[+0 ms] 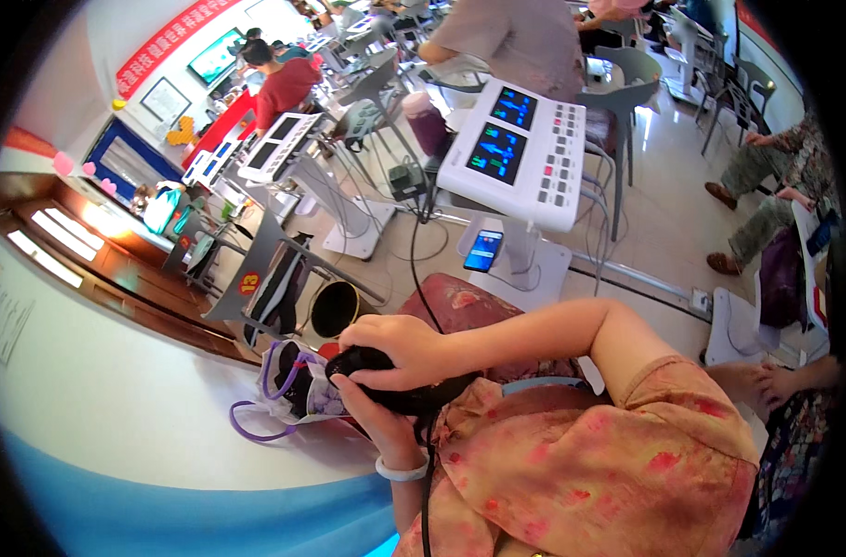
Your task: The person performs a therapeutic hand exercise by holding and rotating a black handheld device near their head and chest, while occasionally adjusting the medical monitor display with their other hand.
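Note:
My right hand [409, 351] curls over the top of a black padded object [364, 362] held close to my body. My left hand [378, 411], below a white bangle [401, 472] on its wrist, supports the same object from the other side. Its shape is partly hidden by my fingers and forearm, so I cannot tell exactly what it is. A black cable [414, 257] reaches down from the white console toward my right wrist, and a black cord [427, 487] hangs along my orange flowered blouse [597, 473]. My lap is covered by red patterned cloth [458, 299].
A white two-screen console [513, 150] stands ahead, with a lit smartphone [483, 250] on its stand. Beside me are a purple-handled bag [318, 400], a waste bin [334, 311] and a grey chair [245, 268]. Other people sit around, one in red [284, 94]. Cables cross the floor.

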Available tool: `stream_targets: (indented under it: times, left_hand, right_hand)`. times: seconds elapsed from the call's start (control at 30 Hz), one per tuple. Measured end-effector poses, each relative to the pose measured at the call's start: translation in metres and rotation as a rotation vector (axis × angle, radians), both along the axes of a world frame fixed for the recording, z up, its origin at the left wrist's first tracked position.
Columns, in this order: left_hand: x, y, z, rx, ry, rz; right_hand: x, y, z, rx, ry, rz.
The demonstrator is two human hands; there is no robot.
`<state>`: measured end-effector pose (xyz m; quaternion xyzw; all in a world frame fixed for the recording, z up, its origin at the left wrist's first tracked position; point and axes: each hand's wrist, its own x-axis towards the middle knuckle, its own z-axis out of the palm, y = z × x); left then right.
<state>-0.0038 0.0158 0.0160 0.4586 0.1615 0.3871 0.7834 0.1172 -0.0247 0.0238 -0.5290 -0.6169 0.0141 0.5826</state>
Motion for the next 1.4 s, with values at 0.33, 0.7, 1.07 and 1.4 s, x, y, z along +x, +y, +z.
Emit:
stream_targets:
  times: [0.33,0.7,1.07,1.4]
  left_hand:
    - [0.000,0.003,-0.003,-0.026,0.000,0.043]
    - [0.001,0.001,-0.004,0.000,0.006,0.005]
    - [0.001,0.002,-0.010,0.075,0.051,-0.004]
    - [0.001,0.002,-0.005,0.077,0.059,-0.003]
  right_hand:
    - [0.001,-0.001,0.003,-0.008,-0.039,-0.020]
    - [0.000,0.001,0.004,0.062,-0.045,-0.040]
    - [0.004,-0.002,0.004,0.127,-0.090,-0.043]
    - [0.004,-0.001,0.004,0.070,-0.046,-0.035]
